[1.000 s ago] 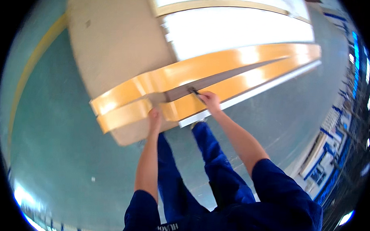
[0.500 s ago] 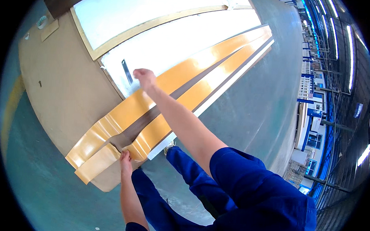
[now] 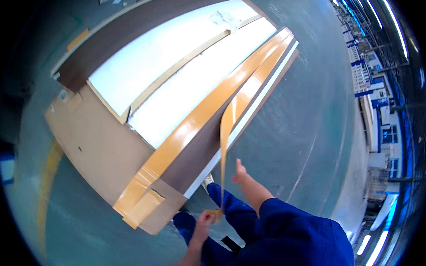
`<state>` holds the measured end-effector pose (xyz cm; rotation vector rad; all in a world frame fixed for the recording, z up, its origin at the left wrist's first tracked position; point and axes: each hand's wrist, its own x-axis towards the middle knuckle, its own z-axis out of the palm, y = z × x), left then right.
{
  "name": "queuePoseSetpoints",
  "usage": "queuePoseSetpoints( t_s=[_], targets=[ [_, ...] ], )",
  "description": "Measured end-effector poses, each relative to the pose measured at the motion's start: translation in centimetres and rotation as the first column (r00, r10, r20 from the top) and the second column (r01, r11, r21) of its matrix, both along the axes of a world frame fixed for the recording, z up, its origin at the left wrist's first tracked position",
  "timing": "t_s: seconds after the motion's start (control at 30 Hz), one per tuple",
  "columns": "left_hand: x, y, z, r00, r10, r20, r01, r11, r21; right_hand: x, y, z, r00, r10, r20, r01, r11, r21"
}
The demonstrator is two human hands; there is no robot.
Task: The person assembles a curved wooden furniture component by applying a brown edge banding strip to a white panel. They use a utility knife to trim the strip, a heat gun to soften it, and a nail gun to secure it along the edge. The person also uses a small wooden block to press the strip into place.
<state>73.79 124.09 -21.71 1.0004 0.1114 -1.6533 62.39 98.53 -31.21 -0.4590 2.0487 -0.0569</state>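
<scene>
My left hand (image 3: 205,222) is closed around the near end of a glossy orange strip (image 3: 228,115) in front of my legs. The strip rises in a twisted band to the panel, where its far part still lies along the right side. My right hand (image 3: 240,172) hovers right of the strip with fingers apart and nothing visible in them. A second, wider orange strip (image 3: 184,136) lies lengthwise on the panel. Between the two, a dark brown surface (image 3: 186,162) is bare. A small dark flat tool (image 3: 128,115) rests at the near edge of the white area.
Beneath everything is a brown board (image 3: 100,148), with a white panel (image 3: 176,103) on it. A short orange piece (image 3: 143,208) lies at its near corner. A raised dark brown edge strip (image 3: 132,29) runs along the far left. Green floor (image 3: 293,117) surrounds the board.
My left hand has pulled the right orange strip's near end off the panel toward my body, baring dark brown surface. My right hand has left the dark tool and moved right, off the board.
</scene>
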Motion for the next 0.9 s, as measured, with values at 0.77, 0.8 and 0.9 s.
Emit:
queuePoseSetpoints(
  t_s=[0.77,0.8,0.9],
  targets=[
    [16.6,9.4,25.2,0.779,0.622,0.079,-0.625,0.780,0.025,-2.9,-19.7,22.0,-0.224,0.225,0.948,0.857,0.509,0.082],
    [17.1,8.6,25.4,0.752,0.653,0.091,-0.656,0.755,0.005,-2.7,-21.1,21.7,-0.223,0.221,0.950,0.876,0.472,0.096],
    [15.5,7.0,25.8,0.670,0.732,0.128,-0.739,0.674,0.017,-0.2,-21.4,28.0,-0.221,0.416,0.882,0.847,0.530,-0.038]
  ],
)
